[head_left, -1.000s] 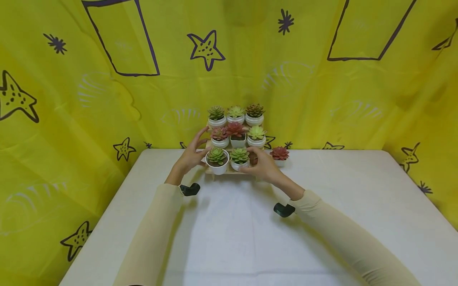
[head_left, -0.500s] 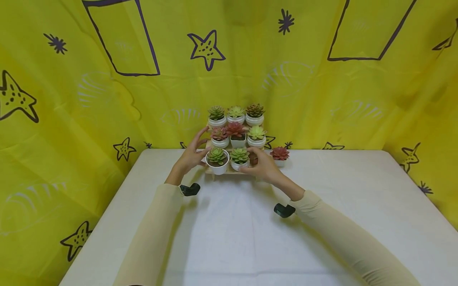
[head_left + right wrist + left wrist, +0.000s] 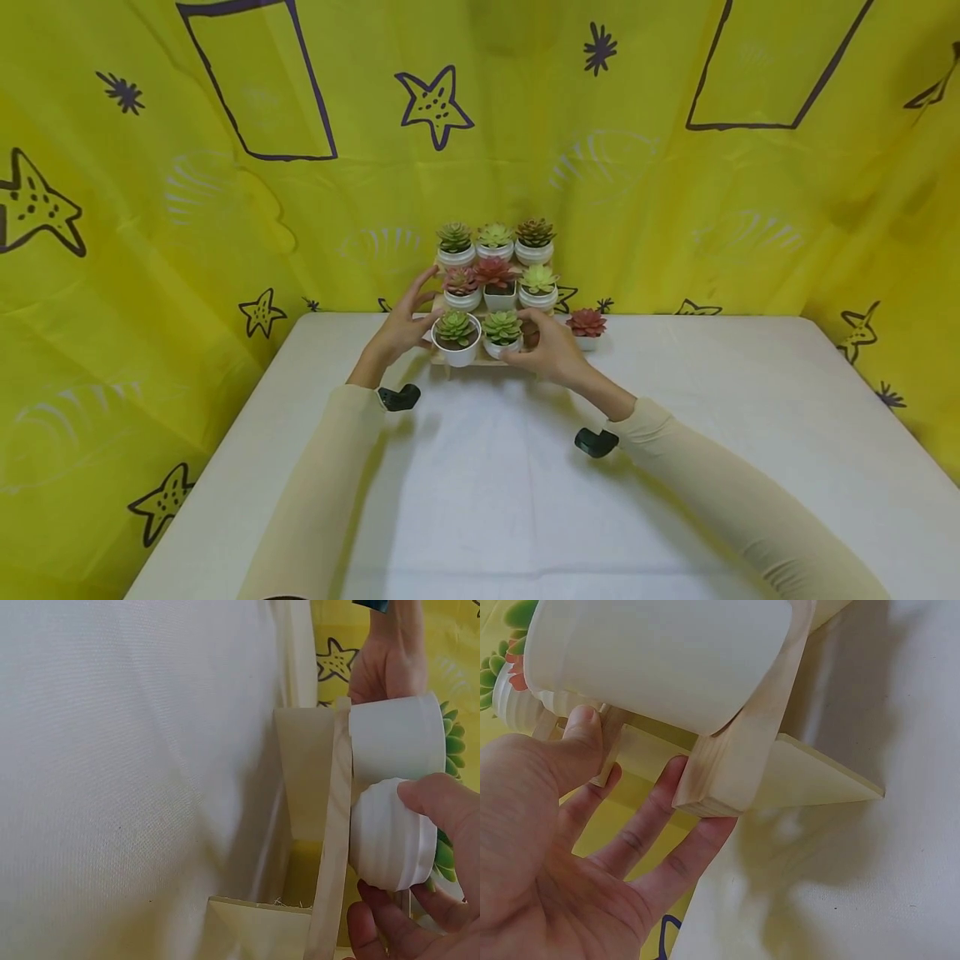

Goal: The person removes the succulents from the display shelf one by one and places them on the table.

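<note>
A tiered wooden plant stand (image 3: 731, 772) holds small potted succulents in three rows. My left hand (image 3: 401, 329) holds its left end; in the left wrist view the thumb lies on one step and fingers touch the front one. My right hand (image 3: 553, 348) pinches a ribbed white pot (image 3: 390, 836) with a green succulent (image 3: 502, 327), on the front step's middle. Left of it, at that step's end, is a smooth, wider white pot (image 3: 396, 739) with another green succulent (image 3: 455, 330). The right hand partly hides the front step's right part, where something brown shows.
A red succulent (image 3: 586, 322) in a white pot stands on the white-covered table (image 3: 675, 400), right of the stand. Middle-row pots include a red succulent (image 3: 493, 272); the back row includes a dark one (image 3: 535, 233). A yellow patterned curtain (image 3: 637, 192) hangs close behind.
</note>
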